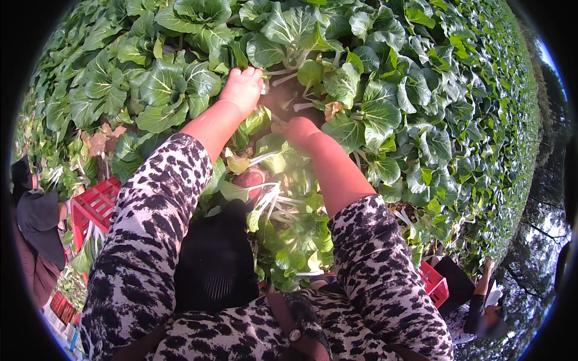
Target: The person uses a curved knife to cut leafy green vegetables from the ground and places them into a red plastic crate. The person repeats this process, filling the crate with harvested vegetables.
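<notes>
My left hand (244,88) reaches into the standing leafy greens, its curled fingers at the side of a plant with broad green leaves (203,79). A small white bit shows beside its fingers; what the fingers hold is hidden. Lower and to the right, my right hand (300,130) is a blurred, curled shape over the bare soil, and I cannot make out anything in it. White cut-looking stalks (302,107) stick out near it. Below my hands lies a loose heap of pale-stemmed greens (289,216), with yellowing leaves (238,162) beside it.
Dense rows of greens (433,99) fill the ground ahead and to the right. A red plastic crate (97,203) stands at left, another red crate (433,284) at right. One person (40,225) is at the left edge, another (478,298) at the lower right. My shoe (249,180) is among the leaves.
</notes>
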The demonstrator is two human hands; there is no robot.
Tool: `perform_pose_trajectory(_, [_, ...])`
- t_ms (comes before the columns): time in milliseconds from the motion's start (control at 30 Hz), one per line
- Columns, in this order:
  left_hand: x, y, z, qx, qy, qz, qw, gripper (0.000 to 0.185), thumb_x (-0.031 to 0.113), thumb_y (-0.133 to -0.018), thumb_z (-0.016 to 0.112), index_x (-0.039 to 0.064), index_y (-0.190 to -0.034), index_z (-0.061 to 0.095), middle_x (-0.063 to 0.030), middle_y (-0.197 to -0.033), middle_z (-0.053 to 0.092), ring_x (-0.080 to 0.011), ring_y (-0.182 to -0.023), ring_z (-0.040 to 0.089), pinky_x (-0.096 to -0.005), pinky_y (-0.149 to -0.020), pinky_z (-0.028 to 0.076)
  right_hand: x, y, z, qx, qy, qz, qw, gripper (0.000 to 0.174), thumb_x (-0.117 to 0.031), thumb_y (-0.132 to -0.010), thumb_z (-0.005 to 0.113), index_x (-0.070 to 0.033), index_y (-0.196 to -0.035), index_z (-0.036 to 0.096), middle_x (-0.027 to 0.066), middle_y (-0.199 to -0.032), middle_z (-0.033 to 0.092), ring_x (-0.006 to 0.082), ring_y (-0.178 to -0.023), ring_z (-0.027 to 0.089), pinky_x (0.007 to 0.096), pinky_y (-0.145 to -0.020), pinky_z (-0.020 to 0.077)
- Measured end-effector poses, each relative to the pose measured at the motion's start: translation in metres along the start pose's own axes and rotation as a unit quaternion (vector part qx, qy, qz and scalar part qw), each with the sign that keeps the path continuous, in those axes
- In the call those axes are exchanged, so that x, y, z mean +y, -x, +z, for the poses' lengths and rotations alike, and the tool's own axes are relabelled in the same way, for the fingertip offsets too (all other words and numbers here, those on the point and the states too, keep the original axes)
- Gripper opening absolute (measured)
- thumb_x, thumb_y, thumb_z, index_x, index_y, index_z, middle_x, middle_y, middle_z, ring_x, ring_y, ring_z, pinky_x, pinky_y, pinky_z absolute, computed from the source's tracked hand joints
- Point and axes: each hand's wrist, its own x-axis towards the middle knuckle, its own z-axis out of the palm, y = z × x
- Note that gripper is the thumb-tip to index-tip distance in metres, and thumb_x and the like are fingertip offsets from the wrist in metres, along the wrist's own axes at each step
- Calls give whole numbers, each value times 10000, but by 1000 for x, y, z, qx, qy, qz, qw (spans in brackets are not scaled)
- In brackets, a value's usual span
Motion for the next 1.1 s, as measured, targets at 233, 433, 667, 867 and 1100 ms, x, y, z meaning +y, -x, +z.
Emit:
perform_pose_trajectory(233, [21, 11, -27, 106, 119, -42, 986, 138, 125, -781, 603, 114, -882, 697, -41, -1106, 600, -237, -1089, 544, -399, -863, 421, 50, 177, 65, 254, -250, -10, 934, 275, -198, -860, 717, -17, -1040, 614, 161, -817, 646, 264, -736, 624, 374, -738, 503])
perform_pose_trajectory(433, [63, 81, -109, 160, 379, -23, 911, 252, 141, -766, 741, 124, -949, 569, -219, -1502, 405, -378, -1435, 314, -572, -1151, 200, 29, 221, -3, 355, -398, -132, 836, 501, -107, -845, 759, -11, -1276, 521, 62, -1194, 598, 176, -976, 598, 321, -887, 486])
perform_pose_trajectory(667, [104, 115, -141, -164, 727, 79, 662, 681, 217, -772, 766, -27, -1307, 422, -217, -1217, 603, -264, -1141, 602, -375, -1007, 457, -11, 281, -19, 233, -574, -195, 761, 247, -95, -941, 640, -54, -1161, 537, 8, -817, 607, 52, -555, 478, 191, -490, 390])
perform_pose_trajectory(867, [52, 74, -128, -64, 591, -78, 801, 481, 62, -708, 754, -16, -1154, 591, -140, -1123, 639, -217, -991, 638, -319, -862, 522, 13, 241, 0, 226, -503, -100, 828, 195, -181, -1003, 578, -43, -1138, 551, -10, -759, 554, 34, -482, 391, 197, -421, 321])
perform_pose_trajectory(1100, [20, 87, -31, -155, 83, -104, 979, 278, 125, -736, 673, 115, -1005, 743, -125, -1168, 609, -317, -1150, 569, -471, -1010, 431, -3, 122, 25, 199, -110, -40, 973, 425, -347, -884, 669, -14, -1143, 622, 207, -972, 683, 384, -913, 650, 436, -832, 500])
